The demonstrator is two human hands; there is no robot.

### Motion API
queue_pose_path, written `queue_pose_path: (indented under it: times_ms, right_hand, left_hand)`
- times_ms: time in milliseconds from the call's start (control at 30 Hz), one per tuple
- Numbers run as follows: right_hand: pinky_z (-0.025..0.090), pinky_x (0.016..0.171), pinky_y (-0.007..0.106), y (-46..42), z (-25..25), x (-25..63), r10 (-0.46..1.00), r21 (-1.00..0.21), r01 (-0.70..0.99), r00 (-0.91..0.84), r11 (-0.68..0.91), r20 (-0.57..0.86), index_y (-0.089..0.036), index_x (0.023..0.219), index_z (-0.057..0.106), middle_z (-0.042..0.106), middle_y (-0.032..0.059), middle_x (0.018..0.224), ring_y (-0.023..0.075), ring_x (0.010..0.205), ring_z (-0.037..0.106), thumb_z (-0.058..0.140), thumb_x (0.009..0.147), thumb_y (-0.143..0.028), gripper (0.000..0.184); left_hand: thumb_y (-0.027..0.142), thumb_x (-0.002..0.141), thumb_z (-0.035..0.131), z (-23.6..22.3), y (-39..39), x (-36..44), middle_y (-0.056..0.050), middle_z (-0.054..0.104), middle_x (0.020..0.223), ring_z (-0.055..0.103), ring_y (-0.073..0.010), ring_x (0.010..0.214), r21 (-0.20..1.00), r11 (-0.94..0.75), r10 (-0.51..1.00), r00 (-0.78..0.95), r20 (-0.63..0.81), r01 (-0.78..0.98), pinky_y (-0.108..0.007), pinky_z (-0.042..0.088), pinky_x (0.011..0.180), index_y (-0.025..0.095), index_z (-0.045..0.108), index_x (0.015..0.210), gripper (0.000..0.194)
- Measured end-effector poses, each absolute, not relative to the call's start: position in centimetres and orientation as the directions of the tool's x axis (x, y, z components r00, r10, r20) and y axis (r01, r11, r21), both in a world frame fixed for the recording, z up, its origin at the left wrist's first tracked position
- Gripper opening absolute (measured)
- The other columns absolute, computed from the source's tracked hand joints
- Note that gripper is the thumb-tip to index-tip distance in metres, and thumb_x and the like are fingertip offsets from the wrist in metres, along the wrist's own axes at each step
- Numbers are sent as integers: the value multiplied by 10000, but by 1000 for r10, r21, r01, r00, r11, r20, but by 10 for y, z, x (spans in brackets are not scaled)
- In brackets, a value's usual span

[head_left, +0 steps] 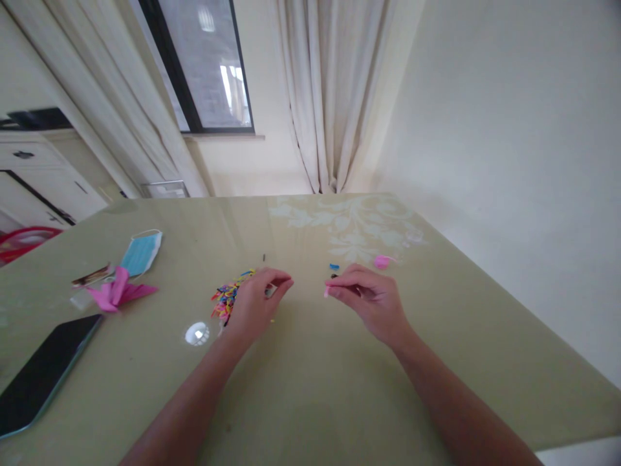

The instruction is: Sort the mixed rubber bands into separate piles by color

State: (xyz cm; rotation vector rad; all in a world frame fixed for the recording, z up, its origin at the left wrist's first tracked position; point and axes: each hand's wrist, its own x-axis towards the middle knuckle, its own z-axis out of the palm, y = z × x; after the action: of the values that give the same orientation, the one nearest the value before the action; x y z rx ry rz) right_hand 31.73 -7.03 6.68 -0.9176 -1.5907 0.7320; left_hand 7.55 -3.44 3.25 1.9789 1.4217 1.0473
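Observation:
My left hand (255, 301) is just above the table, thumb and forefinger pinched together; whatever may be between them is too small to see. Under and beside its wrist side lies a pile of small multicoloured pieces (228, 296), partly hidden by the hand. My right hand (376, 298) pinches a small pink piece (326, 291) that pokes out below the fingertips. Just beyond these fingers are a small blue piece (334, 266) and a tiny dark piece (334, 276). A bright pink bundle (381, 261) with a thin pale strand sits behind my right hand.
On the table's left side are a black phone (48, 369), a pink folded paper shape (119, 291), a blue face mask (142, 252) and a shiny round clear object (196, 334). A small dark stick (264, 257) lies behind the pile. A wall (524, 162) borders the table's right.

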Motion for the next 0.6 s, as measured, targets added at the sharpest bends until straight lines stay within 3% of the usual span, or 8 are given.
queue_pose_path:
  times_ms: [100,200,300,400,500,600]
  right_hand:
    - [490,561,304,-75,85,333,854,-851,80,-87,519,513,-282,865,862,724,43,741,175,674,629,874,829,-436,159]
    - [508,555,323,-77,96,349,854,-851,76,-89,519,513,-300,837,865,708,44,712,187,664,630,892,796,-478,185]
    - [519,585,332,-71,100,365,871,-861,138,-112,490,478,-285,829,864,719,49,739,189,676,641,896,785,-482,204]
    - [488,592,313,-60,95,384,902,-846,316,-199,429,383,-245,863,865,736,57,775,183,690,640,850,824,-495,254]
    - [448,598,295,-46,81,399,927,-709,597,-263,375,269,-228,824,861,727,45,746,159,649,606,810,857,-462,242]
    - [420,610,286,-32,61,405,958,-518,807,-222,284,180,-234,729,844,718,30,710,148,631,603,814,846,-289,132]
  left_hand:
    - [349,970,626,27,-29,63,-96,761,1080,659,-307,1059,386,-323,924,199,326,864,-436,471,947,231,781,1025,202]
    - [366,985,598,20,-26,56,-108,736,1166,632,-341,1122,182,-266,947,222,231,947,-461,458,940,228,769,1117,256]
    - [349,1001,565,16,-24,55,-107,731,1171,635,-339,1129,130,-253,957,230,175,959,-460,454,930,229,768,1111,260]
    - [308,1015,520,15,-22,55,-100,738,1140,655,-324,1099,123,-249,960,229,160,961,-442,449,908,237,770,1052,262]
    - [287,1013,507,15,-22,54,-97,741,1111,666,-321,1071,107,-253,959,234,160,962,-437,446,898,236,760,1012,258]
    - [281,1008,511,15,-21,54,-99,742,1108,665,-319,1077,103,-252,958,233,169,962,-435,446,903,232,741,1010,235]
